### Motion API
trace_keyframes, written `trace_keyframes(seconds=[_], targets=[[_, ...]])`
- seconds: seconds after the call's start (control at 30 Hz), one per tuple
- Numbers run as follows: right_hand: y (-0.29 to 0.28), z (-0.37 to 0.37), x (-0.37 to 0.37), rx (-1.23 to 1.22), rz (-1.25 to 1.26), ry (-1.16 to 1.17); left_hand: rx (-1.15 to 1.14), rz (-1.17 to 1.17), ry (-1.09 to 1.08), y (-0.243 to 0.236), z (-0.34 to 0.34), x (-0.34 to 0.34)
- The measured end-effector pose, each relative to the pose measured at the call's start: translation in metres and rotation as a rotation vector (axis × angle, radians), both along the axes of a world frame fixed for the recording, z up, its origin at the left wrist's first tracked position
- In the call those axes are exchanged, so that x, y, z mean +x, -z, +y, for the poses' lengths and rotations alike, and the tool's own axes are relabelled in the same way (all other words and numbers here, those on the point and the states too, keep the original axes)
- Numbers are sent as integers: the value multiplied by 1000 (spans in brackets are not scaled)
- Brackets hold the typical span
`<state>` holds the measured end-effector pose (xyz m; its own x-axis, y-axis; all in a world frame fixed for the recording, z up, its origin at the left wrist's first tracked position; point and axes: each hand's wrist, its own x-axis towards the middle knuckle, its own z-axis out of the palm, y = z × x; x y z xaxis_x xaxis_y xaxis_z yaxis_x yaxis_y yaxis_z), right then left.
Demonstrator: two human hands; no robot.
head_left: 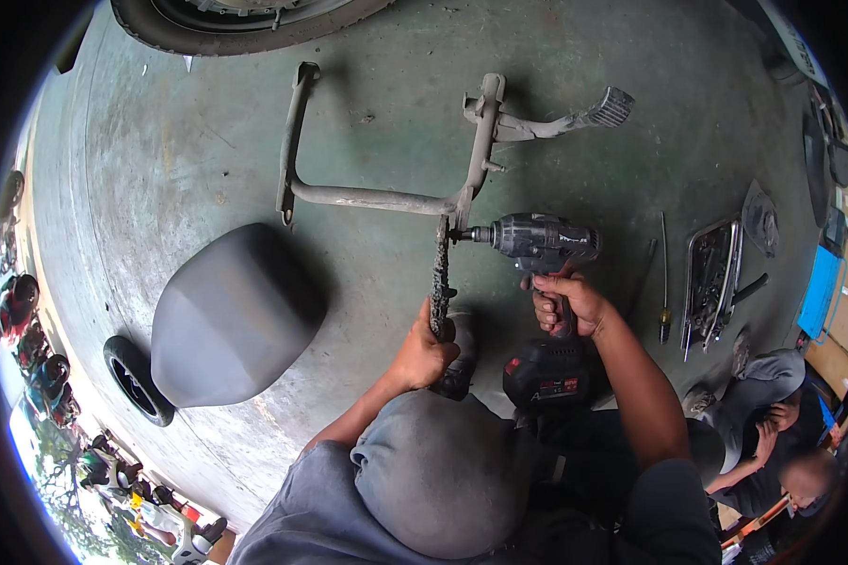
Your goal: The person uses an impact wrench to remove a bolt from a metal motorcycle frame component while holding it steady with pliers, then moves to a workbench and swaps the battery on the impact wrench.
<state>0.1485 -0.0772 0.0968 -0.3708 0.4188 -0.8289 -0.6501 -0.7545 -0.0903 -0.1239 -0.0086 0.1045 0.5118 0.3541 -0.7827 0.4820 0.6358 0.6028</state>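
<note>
My right hand point(575, 303) is wrapped round the grip of a black cordless impact wrench point(537, 237), its battery point(546, 372) toward me. The socket point(481, 234) on its nose points left and meets the upper end of a dirt-crusted metal bar point(441, 268). My left hand point(424, 350) is closed round the lower end of that bar, which stands roughly upright in view. Just beyond, a dusty centre stand point(372, 200) with a ribbed foot pedal point(612, 107) lies on the floor. The bar's upper end adjoins its lower right corner; whether they are joined I cannot tell.
A grey seat-shaped piece point(240, 315) lies left, beside a small black ring-shaped part point(137, 381). At the far edge is a tyre point(245, 33). To the right are a screwdriver point(665, 315), a tool tray point(709, 282) and a plastic bag point(760, 221). Another person point(758, 424) sits lower right.
</note>
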Motion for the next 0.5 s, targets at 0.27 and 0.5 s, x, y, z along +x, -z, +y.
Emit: trace_keyframes(seconds=[0.27, 0.5], targets=[[8, -4, 2, -53, 134, 37, 16, 21, 45, -4, 0, 0], [15, -2, 6, -25, 209, 39, 25, 2, 2, 1, 3, 3]])
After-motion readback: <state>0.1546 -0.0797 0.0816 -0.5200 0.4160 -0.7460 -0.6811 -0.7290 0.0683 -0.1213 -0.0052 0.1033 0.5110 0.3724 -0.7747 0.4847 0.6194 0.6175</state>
